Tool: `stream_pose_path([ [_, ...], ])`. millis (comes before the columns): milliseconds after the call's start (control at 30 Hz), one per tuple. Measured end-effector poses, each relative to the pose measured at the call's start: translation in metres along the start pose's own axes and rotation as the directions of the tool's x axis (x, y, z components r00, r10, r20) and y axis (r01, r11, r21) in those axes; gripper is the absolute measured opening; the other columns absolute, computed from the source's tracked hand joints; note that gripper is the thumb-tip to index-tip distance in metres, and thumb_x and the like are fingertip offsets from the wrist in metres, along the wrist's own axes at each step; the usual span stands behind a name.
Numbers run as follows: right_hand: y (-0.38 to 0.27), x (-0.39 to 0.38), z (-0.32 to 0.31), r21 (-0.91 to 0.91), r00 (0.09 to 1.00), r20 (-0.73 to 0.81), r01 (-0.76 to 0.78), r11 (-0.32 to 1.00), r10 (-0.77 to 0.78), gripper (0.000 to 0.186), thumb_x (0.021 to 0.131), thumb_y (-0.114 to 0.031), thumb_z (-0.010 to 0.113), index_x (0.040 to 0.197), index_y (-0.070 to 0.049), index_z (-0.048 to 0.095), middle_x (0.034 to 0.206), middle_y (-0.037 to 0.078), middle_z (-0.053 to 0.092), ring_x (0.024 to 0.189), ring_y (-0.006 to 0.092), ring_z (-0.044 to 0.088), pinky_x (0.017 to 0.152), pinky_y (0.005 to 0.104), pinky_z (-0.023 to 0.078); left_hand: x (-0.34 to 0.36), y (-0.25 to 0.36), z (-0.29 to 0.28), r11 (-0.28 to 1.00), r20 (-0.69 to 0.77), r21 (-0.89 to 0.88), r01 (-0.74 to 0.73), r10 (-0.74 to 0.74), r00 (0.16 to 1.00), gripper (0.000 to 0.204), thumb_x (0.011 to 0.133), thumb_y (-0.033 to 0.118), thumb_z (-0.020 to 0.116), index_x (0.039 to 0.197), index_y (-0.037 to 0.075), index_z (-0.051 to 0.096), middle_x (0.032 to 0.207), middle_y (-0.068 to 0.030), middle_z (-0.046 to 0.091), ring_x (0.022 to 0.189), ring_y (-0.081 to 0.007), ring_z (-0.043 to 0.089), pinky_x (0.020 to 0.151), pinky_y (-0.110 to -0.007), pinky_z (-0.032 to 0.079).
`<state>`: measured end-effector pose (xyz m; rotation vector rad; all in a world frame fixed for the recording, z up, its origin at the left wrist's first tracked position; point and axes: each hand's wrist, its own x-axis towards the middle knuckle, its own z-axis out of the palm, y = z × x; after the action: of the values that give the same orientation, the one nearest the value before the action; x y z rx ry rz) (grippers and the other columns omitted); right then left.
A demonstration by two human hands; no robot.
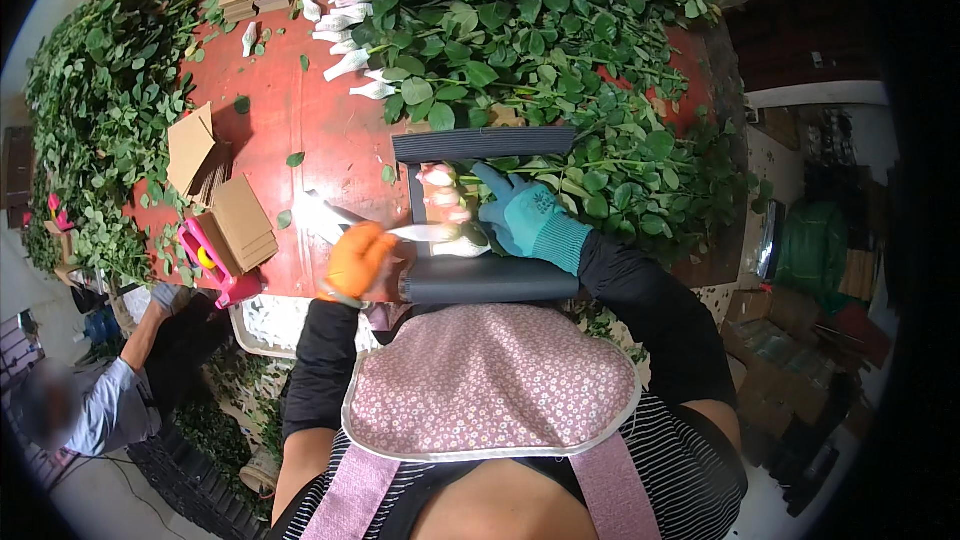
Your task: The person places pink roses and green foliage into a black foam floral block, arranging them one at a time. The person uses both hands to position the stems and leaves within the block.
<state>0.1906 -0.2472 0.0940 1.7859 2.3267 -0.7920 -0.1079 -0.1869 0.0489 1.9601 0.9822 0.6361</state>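
My left hand (360, 258), in an orange glove, is closed at the pointed end of a white sleeve (425, 233). That sleeve reaches right to a rose bud at the near end of a short row. Pale pink roses (440, 190) lie in this row inside a dark frame (485, 145) with ridged far and smooth near bars. In a teal glove, my right hand (525, 215) rests over the stems just right of the blooms, fingers stretched out and apart. Whether its thumb presses a stem is hidden. Left of my orange glove lies a shiny white strip (325, 217).
Leafy rose stems (540, 30), their heads in white sleeves (345, 65), cover the far table. Brown cardboard pieces (240, 225) and a pink tape dispenser (215, 265) lie left on the red table (270, 120). More foliage (100, 110) is farther left; another person (95, 405) is lower left.
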Motion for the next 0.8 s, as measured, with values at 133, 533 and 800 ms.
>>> stream_pose_path([
  [133,0.010,-0.010,0.002,0.136,0.998,-0.062,0.030,0.990,-0.022,0.019,0.079,-0.021,0.067,0.095,-0.012,0.069,0.152,0.024,0.032,0.100,0.0476,0.062,0.087,0.0487,0.052,-0.054,-0.042,-0.087,0.905,0.222,-0.111,0.410,-0.380,0.898,0.014,0.088,0.008,0.066,0.077,0.001,0.063,0.068,-0.0033,0.056,0.067,-0.0120,0.052,0.062,-0.029,0.042],
  [533,-0.022,-0.030,-0.080,0.171,0.996,-0.030,0.084,0.982,-0.080,0.029,0.091,-0.029,0.060,0.117,-0.016,0.066,0.119,0.015,0.062,0.086,0.0345,0.066,0.078,0.0440,0.054,-0.215,-0.174,-0.132,0.172,0.124,0.950,0.261,-0.974,0.192,0.047,0.078,0.045,0.070,0.107,0.009,0.071,0.105,-0.0158,0.070,0.112,-0.0305,0.062,0.089,-0.043,0.052],
  [800,-0.023,-0.007,-0.035,-0.045,0.933,0.359,0.005,0.999,0.011,0.033,0.094,-0.035,0.049,0.114,-0.015,0.064,0.091,0.015,0.069,0.083,0.0356,0.067,0.077,0.0487,0.052,0.024,0.020,-0.012,0.976,0.546,-0.194,0.094,0.028,0.837,0.027,0.094,0.018,0.062,0.114,-0.001,0.067,0.097,-0.0173,0.070,0.088,-0.0267,0.069,0.080,-0.034,0.053],
])
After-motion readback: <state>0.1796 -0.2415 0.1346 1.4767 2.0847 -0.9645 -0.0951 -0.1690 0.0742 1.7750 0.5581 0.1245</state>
